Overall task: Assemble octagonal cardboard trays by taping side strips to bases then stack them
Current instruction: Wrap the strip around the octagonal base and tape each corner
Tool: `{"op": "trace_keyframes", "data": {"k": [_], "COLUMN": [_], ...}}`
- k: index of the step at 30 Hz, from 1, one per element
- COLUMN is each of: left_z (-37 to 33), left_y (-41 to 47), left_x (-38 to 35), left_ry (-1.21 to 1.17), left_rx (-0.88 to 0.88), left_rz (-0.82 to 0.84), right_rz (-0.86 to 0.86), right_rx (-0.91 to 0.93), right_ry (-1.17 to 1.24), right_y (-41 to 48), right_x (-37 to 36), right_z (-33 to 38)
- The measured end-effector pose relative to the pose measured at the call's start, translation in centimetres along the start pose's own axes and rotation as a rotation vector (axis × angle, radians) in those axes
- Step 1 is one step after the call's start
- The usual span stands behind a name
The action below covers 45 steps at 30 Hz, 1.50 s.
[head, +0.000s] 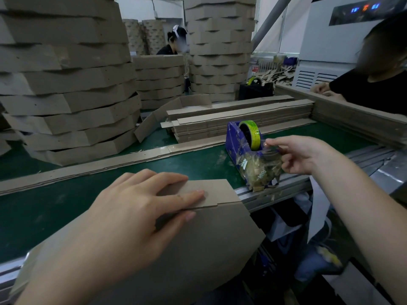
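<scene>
Cardboard tray: at 6 o'clock, overhanging the green belt's near edge.
Left hand: flat on the tray's seam, fingers straight, slightly apart.
Right hand: at 3 o'clock, thumb and forefinger pinching tape at the blue dispenser.
Side strips: piled at 12 o'clock.

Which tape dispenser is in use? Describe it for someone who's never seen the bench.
On the green belt, at its near right edge, stands a blue dispenser carrying a yellow-green tape roll. The right hand pinches its tape end; the other dispenser, farther back, is black.
</scene>
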<state>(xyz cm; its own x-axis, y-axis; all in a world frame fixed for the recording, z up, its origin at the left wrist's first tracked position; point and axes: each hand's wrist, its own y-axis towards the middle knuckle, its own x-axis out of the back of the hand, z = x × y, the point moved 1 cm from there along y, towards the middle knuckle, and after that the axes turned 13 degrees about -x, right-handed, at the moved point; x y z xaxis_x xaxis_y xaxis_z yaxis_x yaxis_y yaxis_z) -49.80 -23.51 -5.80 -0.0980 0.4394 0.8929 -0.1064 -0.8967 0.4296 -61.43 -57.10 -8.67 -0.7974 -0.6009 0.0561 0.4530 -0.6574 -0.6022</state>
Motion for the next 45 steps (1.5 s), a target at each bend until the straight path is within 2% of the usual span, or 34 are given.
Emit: {"op": "trace_keyframes", "data": {"k": [5, 11, 13, 15, 18, 23, 25, 27, 30, 32, 35, 38, 42, 45], "left_z": [-0.1, 0.1, 0.0, 0.0, 0.0, 0.0, -0.1, -0.1, -0.1, -0.1, 0.0, 0.0, 0.0, 0.1], "left_y": [0.1, 0.1, 0.2, 0.3, 0.3, 0.5, 0.5, 0.6, 0.8, 1.0, 1.0, 1.0, 0.8, 0.6], "left_x": [-0.1, -0.3, -0.4, -0.5, -0.5, -0.5, -0.4, -0.4, -0.5, -0.5, -0.4, -0.4, -0.3, -0.3], "left_ry": [0.006, -0.002, -0.005, -0.009, -0.016, -0.027, -0.028, -0.035, -0.048, -0.057, -0.058, -0.06, -0.069, -0.082], "left_rx": [-0.009, -0.008, -0.008, -0.007, 0.001, 0.003, 0.004, 0.009, 0.008, 0.012, 0.016, 0.011, 0.004, -0.009], "left_rz": [-0.004, -0.014, -0.012, -0.006, 0.001, 0.003, 0.007, 0.005, -0.001, -0.004, 0.003, 0.013, 0.018, 0.013], "right_rz": [-0.077, -0.063, -0.048, -0.1, -0.211, -0.633, -0.73, -0.672, -0.464, -0.264, 0.075, 0.236, 0.27, 0.216], "right_rx": [0.047, 0.398, 0.516, 0.591, 0.6, 0.595, 0.591, 0.692, 0.905, 0.949, 0.845, 0.693, 0.486, 0.431], "right_ry": [0.107, 0.389, 0.415, 0.347, 0.214, -0.349, -0.438, -0.34, -0.091, 0.042, 0.203, 0.306, 0.45, 0.485], "right_y": [-1.2, -2.2, -2.4, -2.3, -1.7, -1.2, -1.7, -2.9, -6.5, -9.3, -12.5, -13.8, -13.7, -13.8], "right_x": [-0.6, -1.3, -1.6, -1.9, -1.9, -1.0, -0.6, -1.0, -3.5, -5.9, -9.6, -12.3, -13.8, -14.2], "right_z": [0.3, -3.3, -4.7, -5.8, -6.7, -8.1, -8.6, -8.9, -9.4, -10.4, -12.5, -13.6, -13.7, -13.5]}}
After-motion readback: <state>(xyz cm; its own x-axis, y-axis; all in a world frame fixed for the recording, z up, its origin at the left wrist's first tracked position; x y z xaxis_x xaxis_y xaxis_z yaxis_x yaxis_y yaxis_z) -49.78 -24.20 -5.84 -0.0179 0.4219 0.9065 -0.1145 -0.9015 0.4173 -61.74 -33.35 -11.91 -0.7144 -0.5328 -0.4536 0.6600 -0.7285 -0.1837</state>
